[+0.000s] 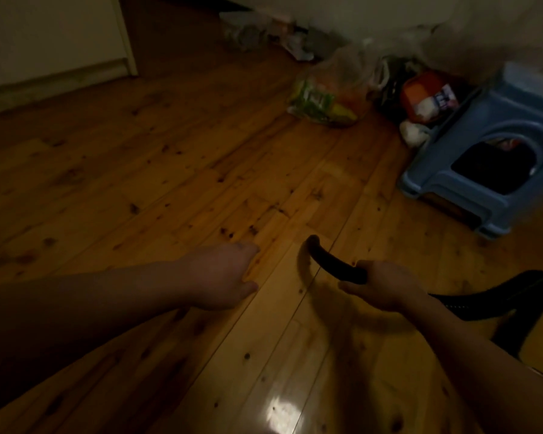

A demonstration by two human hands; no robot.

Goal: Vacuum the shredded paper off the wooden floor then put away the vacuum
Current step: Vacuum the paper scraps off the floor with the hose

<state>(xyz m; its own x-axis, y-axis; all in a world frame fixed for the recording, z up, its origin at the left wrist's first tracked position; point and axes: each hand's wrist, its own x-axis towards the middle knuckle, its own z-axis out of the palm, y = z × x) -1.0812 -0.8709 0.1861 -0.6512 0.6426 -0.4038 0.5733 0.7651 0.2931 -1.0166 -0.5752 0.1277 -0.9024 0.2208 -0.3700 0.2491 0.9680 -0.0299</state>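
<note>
Right now my right hand's fingers are curled round the black vacuum nozzle. Its tip hangs just above the wooden floor, and the hose trails off to my right. My left hand reaches forward with its fingers loosely curled and nothing visible in them.

I see no shreds on the boards near the tip. The pale scraps by the far wall may be paper, but it is too dim to tell. I would lower the tip flat and sweep slowly along the boards.

1 clear bag holds green and yellow packets, and a 2nd bag holds an orange packet. The blue stool covers something dark.
</note>
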